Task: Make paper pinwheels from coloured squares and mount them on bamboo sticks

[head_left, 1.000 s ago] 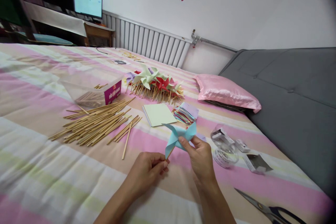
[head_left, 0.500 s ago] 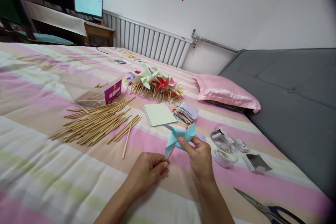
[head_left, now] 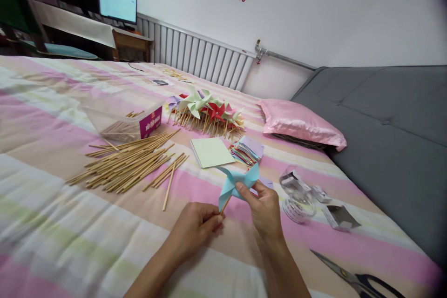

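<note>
A light blue paper pinwheel [head_left: 231, 185] is held up between my two hands, above the striped bedspread. My right hand [head_left: 262, 207] pinches its centre, thumb in front and fingers behind. Below a blue blade, my left hand [head_left: 202, 223] is closed on the pinwheel's thin wooden stick [head_left: 225, 205], most of which is hidden by the fingers. Just beyond the pinwheel lie a pale green stack of square paper [head_left: 213, 152] and a pile of coloured cut papers [head_left: 247, 151].
Loose wooden sticks [head_left: 129, 163] lie at left by a clear plastic box [head_left: 120, 121]. Finished pinwheels [head_left: 209, 109] stand in a cluster behind the papers. To the right are clear round containers [head_left: 298, 206], a small open box [head_left: 340, 218] and scissors [head_left: 352, 277]. A pink pillow [head_left: 300, 123] leans by the grey headboard [head_left: 384, 111].
Hardly anything differs. Both hands and the blue pinwheel have shifted very slightly left, with the same grip.
</note>
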Demonstrator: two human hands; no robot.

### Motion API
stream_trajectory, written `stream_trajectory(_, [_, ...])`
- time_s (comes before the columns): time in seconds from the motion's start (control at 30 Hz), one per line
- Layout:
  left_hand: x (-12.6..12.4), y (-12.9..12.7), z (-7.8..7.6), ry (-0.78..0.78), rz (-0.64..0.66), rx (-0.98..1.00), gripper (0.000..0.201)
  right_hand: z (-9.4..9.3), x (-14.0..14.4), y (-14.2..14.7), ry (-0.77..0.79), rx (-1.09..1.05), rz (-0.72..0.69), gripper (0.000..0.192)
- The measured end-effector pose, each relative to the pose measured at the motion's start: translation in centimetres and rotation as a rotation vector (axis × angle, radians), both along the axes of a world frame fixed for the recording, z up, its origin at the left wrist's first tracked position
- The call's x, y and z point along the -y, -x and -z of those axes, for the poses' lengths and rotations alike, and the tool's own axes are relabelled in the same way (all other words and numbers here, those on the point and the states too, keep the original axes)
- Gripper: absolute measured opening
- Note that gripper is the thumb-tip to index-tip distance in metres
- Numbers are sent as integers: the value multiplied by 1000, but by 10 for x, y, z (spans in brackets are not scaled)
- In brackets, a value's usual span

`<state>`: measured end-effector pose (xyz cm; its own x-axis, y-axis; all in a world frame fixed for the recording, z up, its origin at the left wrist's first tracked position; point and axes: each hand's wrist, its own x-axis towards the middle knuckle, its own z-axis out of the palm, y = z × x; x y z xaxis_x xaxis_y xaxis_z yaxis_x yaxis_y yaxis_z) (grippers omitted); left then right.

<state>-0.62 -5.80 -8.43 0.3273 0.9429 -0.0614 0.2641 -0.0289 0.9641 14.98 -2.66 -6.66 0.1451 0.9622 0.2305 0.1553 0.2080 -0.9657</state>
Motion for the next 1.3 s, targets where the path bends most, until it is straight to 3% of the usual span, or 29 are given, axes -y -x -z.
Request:
stream_trajectory(0.23, [-2, 0, 3, 101, -84, 197, 19, -12, 3, 2, 14, -68, -67, 34])
stream_trajectory(0.33, [-5, 3, 4, 110, -167, 243, 21, -13, 2, 2, -6, -162, 3, 43])
stream_trajectory(0.43, [-8, 6, 4, 126, -249, 281, 21, -8, 1, 4, 14, -247, 55, 41])
stream_trajectory(0.67, [-12, 9, 5, 113, -321, 353, 19, 7, 5, 24, 141, -128, -170, 37])
stream_trajectory(0.83, [-16, 12, 19, 2, -276, 312, 23, 23, 8, 39, 123, -51, -246, 27])
stream_trajectory(1.07, [-9, 10, 30, -272, -333, 59, 24, 47, 14, 53, -98, 62, -16, 22])
stream_trajectory(1.3, [17, 7, 37, -425, -548, -117, 29, 60, 37, 54, -163, 151, 432, 35])
